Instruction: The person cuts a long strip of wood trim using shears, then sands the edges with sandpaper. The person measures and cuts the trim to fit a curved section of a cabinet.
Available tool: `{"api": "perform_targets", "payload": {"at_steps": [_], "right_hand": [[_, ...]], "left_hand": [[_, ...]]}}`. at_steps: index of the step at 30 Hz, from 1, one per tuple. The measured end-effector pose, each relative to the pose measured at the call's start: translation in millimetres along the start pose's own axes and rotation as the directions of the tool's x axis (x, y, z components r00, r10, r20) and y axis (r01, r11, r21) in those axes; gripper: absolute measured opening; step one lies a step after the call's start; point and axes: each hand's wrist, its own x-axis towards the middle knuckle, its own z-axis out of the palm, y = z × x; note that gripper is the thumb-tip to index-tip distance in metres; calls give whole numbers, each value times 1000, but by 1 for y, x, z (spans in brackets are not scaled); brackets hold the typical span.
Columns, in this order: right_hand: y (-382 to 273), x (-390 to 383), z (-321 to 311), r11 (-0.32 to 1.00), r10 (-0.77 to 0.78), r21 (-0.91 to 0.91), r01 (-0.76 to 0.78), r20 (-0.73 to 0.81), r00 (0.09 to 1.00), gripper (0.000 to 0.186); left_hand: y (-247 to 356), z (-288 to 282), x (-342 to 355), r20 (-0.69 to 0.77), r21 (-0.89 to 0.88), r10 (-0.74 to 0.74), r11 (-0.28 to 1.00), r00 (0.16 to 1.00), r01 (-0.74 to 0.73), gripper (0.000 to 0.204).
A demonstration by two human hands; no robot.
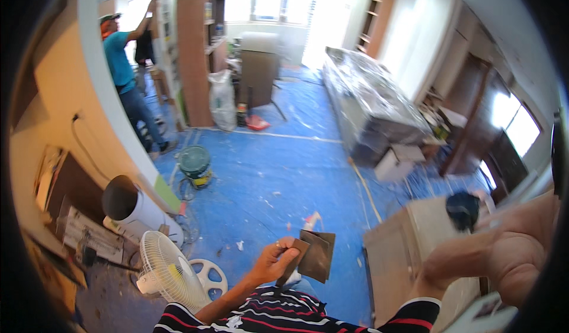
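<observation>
My left hand (274,263) is in front of my striped shirt, its fingers closed round thin, flat, brownish-grey square pieces (317,256). These fan out to the right of the fingers, and I cannot make out exactly what they are. My right hand (521,247) is raised close to the camera at the right edge. Its fingers are out of sight, so whether it holds anything is hidden. Below and behind that forearm stands a light wooden cabinet (391,247) with a dark, bundled item (462,210) on top.
Blue sheeting (267,173) covers the floor. A white fan (169,268), a white cylinder (148,214) and a green-lidded bucket (194,162) stand at left. Plastic-wrapped furniture (379,108) lies beyond at right, near a white box (398,162). Another person (127,66) reaches up at far left.
</observation>
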Motion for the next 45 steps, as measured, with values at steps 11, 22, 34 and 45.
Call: {"api": "perform_targets", "payload": {"at_steps": [11,22,34,45], "right_hand": [[171,-7,357,800,7,579,-161,259,966,66],[251,-45,649,715,47,651,-253,316,947,69],[293,-73,998,476,60,806,-352,370,927,72],[237,-136,1375,-260,-257,761,-595,540,802,75]], "left_hand": [[-33,-64,207,-382,-79,125,983,916,-167,16],[-61,-248,454,-288,-5,141,989,947,-149,13],[-64,-426,606,-496,173,286,958,820,-229,8],[-66,-637,783,-730,376,426,903,534,-208,13]]}}
